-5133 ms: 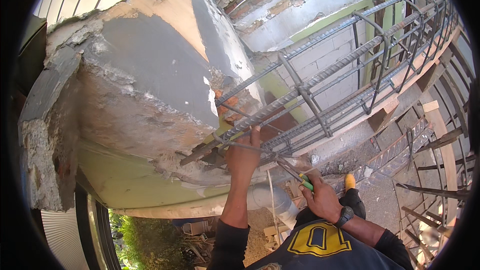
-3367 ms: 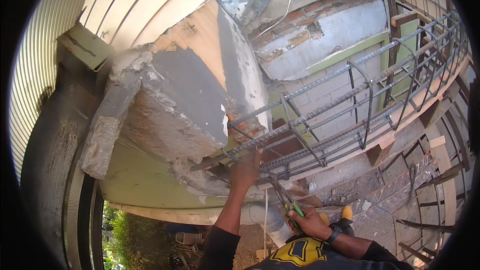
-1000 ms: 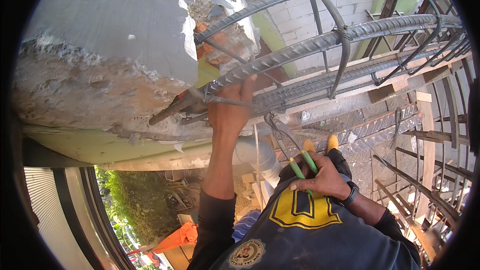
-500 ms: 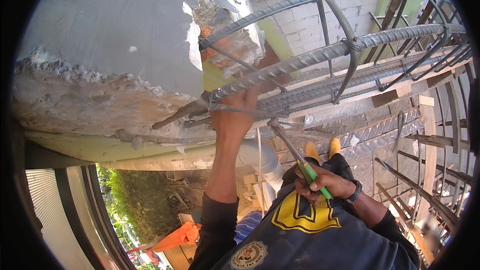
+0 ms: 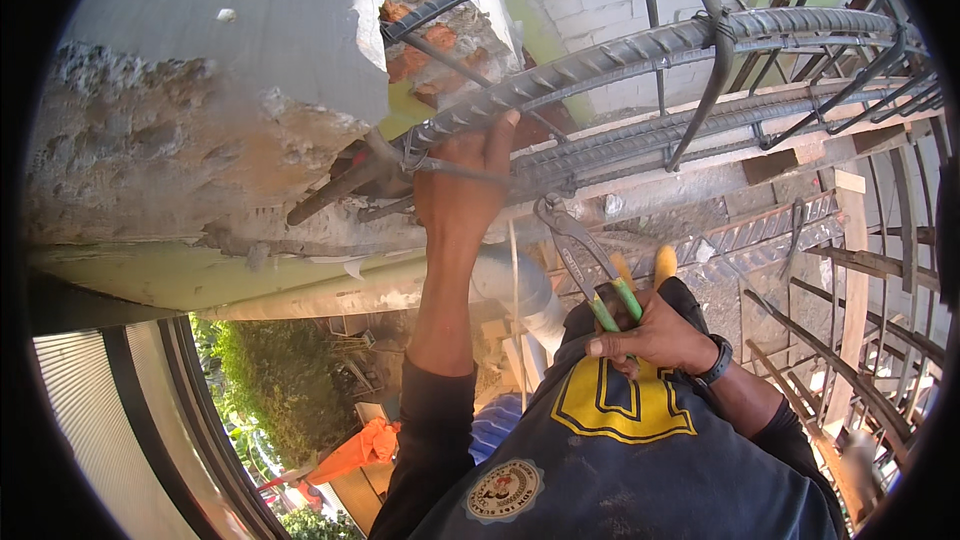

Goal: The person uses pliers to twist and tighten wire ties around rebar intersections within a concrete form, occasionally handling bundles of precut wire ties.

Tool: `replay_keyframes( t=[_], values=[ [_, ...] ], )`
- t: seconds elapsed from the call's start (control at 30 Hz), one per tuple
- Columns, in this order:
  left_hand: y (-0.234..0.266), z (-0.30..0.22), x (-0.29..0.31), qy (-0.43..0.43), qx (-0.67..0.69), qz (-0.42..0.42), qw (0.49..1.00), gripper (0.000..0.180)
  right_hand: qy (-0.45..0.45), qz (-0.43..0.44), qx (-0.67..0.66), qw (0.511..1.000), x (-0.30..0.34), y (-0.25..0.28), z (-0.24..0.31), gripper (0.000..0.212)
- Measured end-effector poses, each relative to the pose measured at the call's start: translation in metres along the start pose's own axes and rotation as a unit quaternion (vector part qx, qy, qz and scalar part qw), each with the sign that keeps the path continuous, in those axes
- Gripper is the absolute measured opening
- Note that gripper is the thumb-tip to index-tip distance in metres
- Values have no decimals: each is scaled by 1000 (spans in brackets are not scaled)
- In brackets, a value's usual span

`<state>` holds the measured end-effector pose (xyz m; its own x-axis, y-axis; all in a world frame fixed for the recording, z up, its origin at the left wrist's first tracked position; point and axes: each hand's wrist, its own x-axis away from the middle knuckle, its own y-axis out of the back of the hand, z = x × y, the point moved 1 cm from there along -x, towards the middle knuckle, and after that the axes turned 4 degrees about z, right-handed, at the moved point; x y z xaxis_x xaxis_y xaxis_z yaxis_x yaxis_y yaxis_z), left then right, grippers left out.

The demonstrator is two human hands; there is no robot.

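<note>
My left hand (image 5: 460, 185) reaches up into the rebar cage (image 5: 610, 58), behind a thin stirrup bar (image 5: 465, 171) that crosses in front of it. Its fingers are curled beneath the thick ribbed bar and mostly hidden; what they hold cannot be made out. Tie wire (image 5: 410, 152) wraps the joint beside the wrist. In my right hand (image 5: 660, 337) is a pair of end-cutting pincers (image 5: 572, 240) with green grips. The handles are spread and the jaws stand apart, just below the lower bars, with nothing visible between them.
Broken concrete and a grey wall (image 5: 220, 50) lie on the left, where the bar ends meet it. A timber post (image 5: 850, 280) and crossed poles stand at right. Far below are yellow boots (image 5: 665, 262), a grey pipe (image 5: 525, 290) and an orange cloth (image 5: 365, 443).
The pincers' handles have opened and their jaws have come away from the bars slightly. My left hand stays at the joint, its thumb now showing beside the thick bar. The view has shifted a little.
</note>
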<state>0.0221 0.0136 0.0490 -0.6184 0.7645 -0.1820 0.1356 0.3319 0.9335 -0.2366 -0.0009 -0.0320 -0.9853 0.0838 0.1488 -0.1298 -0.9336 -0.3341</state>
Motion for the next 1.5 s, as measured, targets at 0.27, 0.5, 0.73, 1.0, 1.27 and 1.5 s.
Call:
replay_keyframes(
  t=[0.27, 0.5, 0.73, 1.0, 1.27, 1.5],
  values=[
    [0, 0, 2, 3, 22, 3, 1000, 60, -68, 230, -459, 855, -5, -8, -37, 54],
    [2, -3, 3, 52, -2, 35, 998, 63, 63, -200, 255, 944, 9, 3, 9, 51],
    [7, -9, -1, 90, 3, 75, 993, 65, -52, 235, -516, 822, 2, -11, -7, 53],
    [6, -5, 1, 49, 9, 58, 997, 67, -73, 137, -392, 907, 4, -1, -3, 43],
    [7, 2, 4, 40, 3, 43, 998, 66, -114, 38, -315, 942, 6, -10, 28, 44],
    [4, -1, 1, 19, 17, 42, 999, 64, -73, 273, -567, 774, -10, -20, -17, 39]
  ],
)
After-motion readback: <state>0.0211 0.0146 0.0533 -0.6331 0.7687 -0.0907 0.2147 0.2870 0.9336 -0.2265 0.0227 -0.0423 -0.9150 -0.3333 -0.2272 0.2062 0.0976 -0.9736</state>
